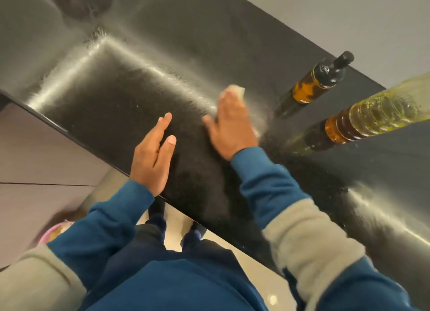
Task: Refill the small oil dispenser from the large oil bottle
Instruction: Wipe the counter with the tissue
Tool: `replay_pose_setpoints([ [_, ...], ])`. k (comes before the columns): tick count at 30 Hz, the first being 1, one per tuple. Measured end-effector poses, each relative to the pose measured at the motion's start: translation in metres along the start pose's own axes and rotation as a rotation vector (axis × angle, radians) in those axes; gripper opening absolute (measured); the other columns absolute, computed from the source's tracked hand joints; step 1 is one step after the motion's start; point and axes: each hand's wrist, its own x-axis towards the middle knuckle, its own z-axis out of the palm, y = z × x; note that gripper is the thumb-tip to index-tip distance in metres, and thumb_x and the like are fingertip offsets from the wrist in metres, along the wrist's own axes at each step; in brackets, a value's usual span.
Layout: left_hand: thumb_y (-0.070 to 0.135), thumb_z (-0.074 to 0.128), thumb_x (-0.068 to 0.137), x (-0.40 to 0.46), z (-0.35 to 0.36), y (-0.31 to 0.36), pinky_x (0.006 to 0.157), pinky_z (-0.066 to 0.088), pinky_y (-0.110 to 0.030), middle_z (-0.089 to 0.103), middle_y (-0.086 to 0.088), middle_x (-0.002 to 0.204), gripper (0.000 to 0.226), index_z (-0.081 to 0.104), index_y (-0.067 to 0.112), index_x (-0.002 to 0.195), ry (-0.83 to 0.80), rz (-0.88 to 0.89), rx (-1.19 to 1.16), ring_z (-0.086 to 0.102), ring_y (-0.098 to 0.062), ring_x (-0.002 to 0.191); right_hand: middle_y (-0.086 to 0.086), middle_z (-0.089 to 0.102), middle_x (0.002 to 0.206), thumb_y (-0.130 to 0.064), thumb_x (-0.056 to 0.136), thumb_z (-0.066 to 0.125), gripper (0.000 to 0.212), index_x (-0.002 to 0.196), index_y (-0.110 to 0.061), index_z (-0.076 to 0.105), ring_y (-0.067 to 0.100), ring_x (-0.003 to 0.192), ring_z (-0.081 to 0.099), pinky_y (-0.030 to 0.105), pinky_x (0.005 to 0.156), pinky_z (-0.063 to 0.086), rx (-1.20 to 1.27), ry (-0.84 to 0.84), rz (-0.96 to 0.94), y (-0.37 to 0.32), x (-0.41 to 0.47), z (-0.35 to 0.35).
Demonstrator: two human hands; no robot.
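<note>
Dark, speckled counter [121, 105] fills most of the view, streaked with glare and smeared by motion blur, so its far end is hard to read. A dim round shape at the far left corner cannot be made out, and a blurred pink object [55, 231] shows below the left sleeve.

Beyond and to the right of the right hand [232, 126] stands the small oil dispenser [314, 82], amber with a black top, well clear of the fingers. Nearer on that same side is the large oil bottle [370, 117], its upper part cut off by the frame edge; yellowish oil shows inside.

That right hand lies flat with fingers straight, pressing a pale cloth [235, 90] onto the counter; most of the cloth is hidden beneath the fingers. The left hand [151, 157] is spread, palm turned inward, fingers straight, over the counter's near edge, holding nothing; whether it touches the surface cannot be told.
</note>
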Motion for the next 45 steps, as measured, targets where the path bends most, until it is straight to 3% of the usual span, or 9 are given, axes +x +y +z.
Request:
replay_pose_setpoints([
  [6,0.033,0.037,0.1,-0.018,0.014,-0.001,0.12,0.032,-0.042,0.043,-0.008,0.155,0.058,0.039,0.003,0.15,0.079,0.04,-0.021,0.038,-0.014,0.145,0.014,0.008,0.165,-0.058,0.099,0.026,0.079,0.157,-0.007,0.013,0.025,0.153,0.001,0.043,0.124,0.008,0.003,-0.201,-0.389,-0.017,-0.111,0.001],
  [11,0.031,0.037,0.099,-0.025,0.023,-0.003,0.121,0.029,-0.036,0.042,-0.008,0.156,0.058,0.039,0.004,0.151,0.068,0.041,0.048,0.035,-0.011,0.146,0.018,0.015,0.163,-0.057,0.099,0.022,0.079,0.155,-0.002,0.017,0.03,0.152,0.011,0.042,0.124,0.012,-0.101,-0.099,-0.116,0.101,-0.07,-0.024],
  [15,0.024,0.04,0.099,-0.027,0.025,-0.003,0.121,0.029,-0.041,0.042,-0.011,0.155,0.055,0.039,0.002,0.15,0.063,0.07,0.105,0.035,-0.014,0.146,0.026,0.024,0.158,-0.053,0.098,0.019,0.08,0.15,0.007,0.024,0.037,0.149,0.018,0.045,0.123,0.013,-0.063,-0.006,0.038,0.081,-0.016,-0.021],
  [20,0.028,0.039,0.099,-0.029,0.029,-0.003,0.12,0.031,-0.044,0.044,-0.014,0.153,0.056,0.041,0.0,0.148,0.112,0.09,0.124,0.039,-0.018,0.144,0.02,0.017,0.162,-0.052,0.099,0.027,0.076,0.154,0.001,0.02,0.033,0.152,0.006,0.046,0.123,0.009,-0.011,-0.105,-0.331,-0.016,-0.087,0.01],
  [23,0.022,0.041,0.1,-0.037,0.037,0.005,0.119,0.032,-0.044,0.046,-0.012,0.152,0.052,0.043,0.001,0.148,0.129,0.077,0.12,0.039,-0.018,0.144,0.012,0.006,0.166,-0.058,0.099,0.027,0.078,0.158,-0.008,0.012,0.024,0.153,-0.001,0.042,0.125,0.006,-0.008,-0.21,-0.438,0.006,-0.143,-0.002],
  [31,0.003,0.053,0.099,-0.061,0.074,0.02,0.124,0.01,-0.033,0.024,-0.01,0.163,0.069,0.019,0.013,0.159,-0.155,0.081,0.367,0.009,-0.014,0.149,0.021,0.015,0.162,-0.054,0.101,0.021,0.078,0.154,0.002,0.014,0.034,0.151,0.01,0.045,0.124,0.012,-0.083,-0.042,0.08,0.113,-0.063,-0.022],
  [33,0.003,0.052,0.099,-0.056,0.075,0.025,0.12,0.012,-0.027,0.022,-0.011,0.164,0.071,0.015,0.015,0.16,-0.147,0.015,0.375,0.013,-0.021,0.152,0.024,0.02,0.16,-0.051,0.1,0.024,0.076,0.152,0.005,0.02,0.036,0.15,0.015,0.046,0.123,0.014,-0.086,0.002,0.059,0.079,-0.056,-0.011],
  [39,-0.002,0.05,0.094,-0.033,0.059,0.012,0.113,0.039,-0.05,0.049,-0.005,0.151,0.069,0.027,0.018,0.156,-0.222,0.005,0.401,0.047,-0.032,0.138,0.012,0.005,0.166,-0.054,0.101,0.022,0.074,0.157,-0.007,0.011,0.023,0.153,-0.003,0.042,0.125,0.005,-0.002,-0.192,-0.356,0.025,-0.158,-0.001],
  [45,-0.004,0.046,0.097,-0.037,0.062,0.014,0.115,0.038,-0.049,0.044,-0.001,0.155,0.067,0.028,0.022,0.156,-0.202,-0.006,0.412,0.04,-0.029,0.144,0.02,0.014,0.163,-0.054,0.101,0.02,0.076,0.155,0.0,0.016,0.031,0.152,0.009,0.045,0.123,0.015,-0.094,-0.083,0.011,0.113,-0.12,-0.022],
])
